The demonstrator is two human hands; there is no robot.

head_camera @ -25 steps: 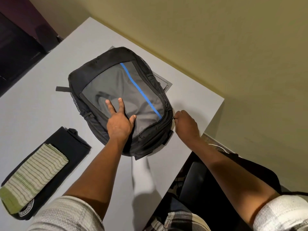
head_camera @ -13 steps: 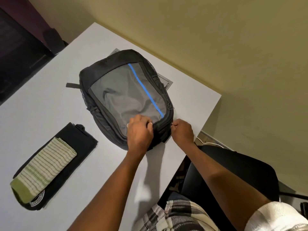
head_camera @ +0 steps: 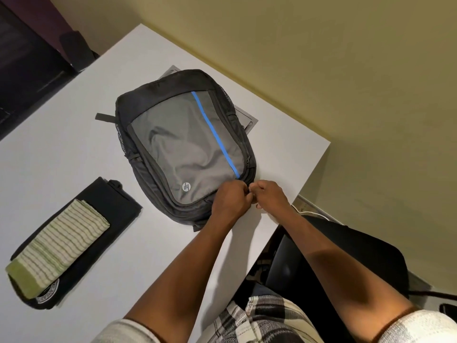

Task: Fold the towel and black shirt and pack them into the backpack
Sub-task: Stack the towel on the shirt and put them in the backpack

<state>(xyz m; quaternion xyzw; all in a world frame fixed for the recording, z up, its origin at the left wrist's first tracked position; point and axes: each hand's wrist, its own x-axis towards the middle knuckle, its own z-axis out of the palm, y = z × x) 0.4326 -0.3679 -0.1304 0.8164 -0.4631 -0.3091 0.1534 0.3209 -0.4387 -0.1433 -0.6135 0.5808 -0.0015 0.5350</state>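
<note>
White tabletop against a yellow wall: our left hand (head_camera: 231,200) and right hand (head_camera: 268,195), knuckles nearly touching, both pinch at the near right edge of the backpack (head_camera: 183,147), apparently on zipper pulls. We judge the limp, light bag best held there. Well to its left, the soft folded towel (head_camera: 57,246) lies on the folded black shirt (head_camera: 116,206), liftable together from beneath.

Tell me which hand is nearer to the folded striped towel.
Left. The left hand is at the backpack's near edge, on the side facing the striped towel. The right hand is just beyond it, farther from the towel.
</note>
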